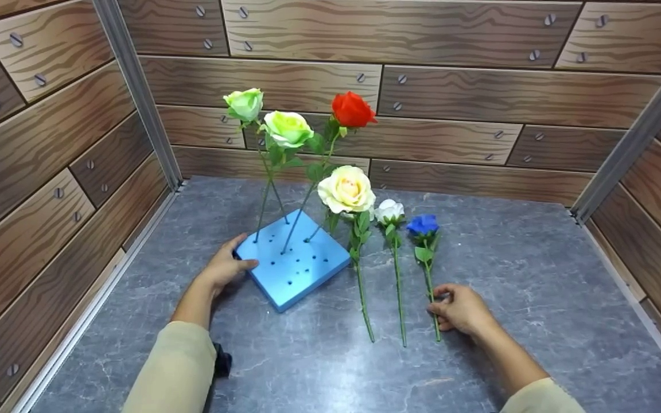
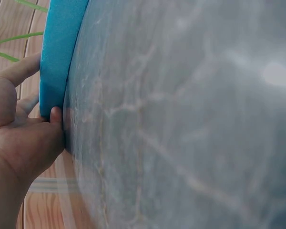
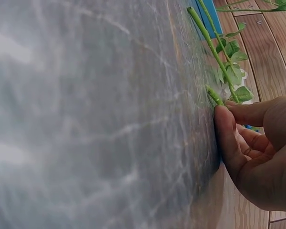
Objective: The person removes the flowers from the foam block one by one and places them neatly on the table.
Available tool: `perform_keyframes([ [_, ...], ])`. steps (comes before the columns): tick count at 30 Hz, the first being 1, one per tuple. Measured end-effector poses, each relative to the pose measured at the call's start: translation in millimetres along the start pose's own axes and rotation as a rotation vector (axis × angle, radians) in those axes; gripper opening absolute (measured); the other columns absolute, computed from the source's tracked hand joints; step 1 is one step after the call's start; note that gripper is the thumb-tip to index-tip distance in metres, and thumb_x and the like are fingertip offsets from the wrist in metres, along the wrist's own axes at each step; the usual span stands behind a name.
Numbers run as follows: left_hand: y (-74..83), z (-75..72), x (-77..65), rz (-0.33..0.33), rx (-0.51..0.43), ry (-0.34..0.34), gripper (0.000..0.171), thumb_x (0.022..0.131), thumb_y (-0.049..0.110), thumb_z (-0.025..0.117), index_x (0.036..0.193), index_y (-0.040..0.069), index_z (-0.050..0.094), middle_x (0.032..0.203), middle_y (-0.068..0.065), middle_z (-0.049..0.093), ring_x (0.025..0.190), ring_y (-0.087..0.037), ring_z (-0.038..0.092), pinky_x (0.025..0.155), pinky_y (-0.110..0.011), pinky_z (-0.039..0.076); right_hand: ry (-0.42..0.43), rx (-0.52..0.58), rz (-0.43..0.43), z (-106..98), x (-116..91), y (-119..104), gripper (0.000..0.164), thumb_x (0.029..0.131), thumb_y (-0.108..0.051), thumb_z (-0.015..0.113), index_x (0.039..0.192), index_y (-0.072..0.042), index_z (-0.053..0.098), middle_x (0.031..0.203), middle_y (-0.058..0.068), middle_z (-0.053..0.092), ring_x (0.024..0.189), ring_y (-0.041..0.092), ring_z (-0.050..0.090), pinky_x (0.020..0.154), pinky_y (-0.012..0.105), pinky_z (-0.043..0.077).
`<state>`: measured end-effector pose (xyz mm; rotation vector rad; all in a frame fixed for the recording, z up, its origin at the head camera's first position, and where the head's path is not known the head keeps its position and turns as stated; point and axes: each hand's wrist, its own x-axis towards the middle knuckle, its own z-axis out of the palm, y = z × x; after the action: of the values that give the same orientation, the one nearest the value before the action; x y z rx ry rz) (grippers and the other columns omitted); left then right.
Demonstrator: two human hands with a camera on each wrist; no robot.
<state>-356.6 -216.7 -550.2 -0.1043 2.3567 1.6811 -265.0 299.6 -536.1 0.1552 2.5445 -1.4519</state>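
Note:
My left hand [image 1: 228, 265] grips the left corner of a blue foam block [image 1: 313, 269] dotted with holes; the same hand [image 2: 26, 107] and the block's edge [image 2: 62, 57] show in the left wrist view. Standing in the block are two green-white roses [image 1: 289, 129] and a red rose [image 1: 353, 109], with another stem in its right part. On the right, the thumb and fingers of my right hand [image 1: 461, 308] pinch the lower stem of a blue rose [image 1: 423, 225] on the tabletop. In the right wrist view the stem's cut end [image 3: 213, 95] pokes out beside the fingertips.
A cream rose [image 1: 346, 189] and a white rose [image 1: 389, 212] lie between the block and the blue rose, stems toward me. The grey marbled table [image 1: 508, 246] is bounded by wood-patterned walls [image 1: 451, 92] and metal corner posts.

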Motion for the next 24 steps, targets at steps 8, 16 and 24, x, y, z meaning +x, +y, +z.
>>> perform_keyframes([
  [8,1.5,0.1,-0.6,-0.004,0.003,0.0,0.09,0.101,0.018,0.077,0.174,0.017,0.025,0.183,-0.021,0.008,0.17,-0.043,0.006,0.138,-0.059,0.014,-0.005,-0.035,-0.017,-0.9,0.3,-1.2,0.049,0.095,0.003,0.078,0.138,0.014,0.057,0.081,0.008,0.067,0.061,0.013,0.068,0.056,0.03,0.064],
  [16,-0.5,1.0,-0.9,-0.004,0.004,-0.002,0.09,0.101,0.017,0.076,0.174,0.016,0.025,0.183,-0.021,0.007,0.17,-0.044,0.005,0.138,-0.06,0.015,0.001,-0.117,-0.017,-6.8,1.9,-6.9,0.049,0.094,-0.005,0.081,0.135,0.013,0.06,0.081,0.008,0.07,0.059,0.012,0.067,0.053,0.03,0.061],
  [24,2.1,1.0,-3.7,0.009,0.009,-0.01,0.09,0.101,0.019,0.077,0.175,0.017,0.024,0.183,-0.021,0.007,0.17,-0.045,0.004,0.137,-0.064,0.013,0.08,-0.391,-0.132,-12.7,11.4,-40.3,0.042,0.098,-0.028,0.078,0.126,0.001,0.068,0.093,0.013,0.07,0.077,0.023,0.067,0.071,0.039,0.055],
])
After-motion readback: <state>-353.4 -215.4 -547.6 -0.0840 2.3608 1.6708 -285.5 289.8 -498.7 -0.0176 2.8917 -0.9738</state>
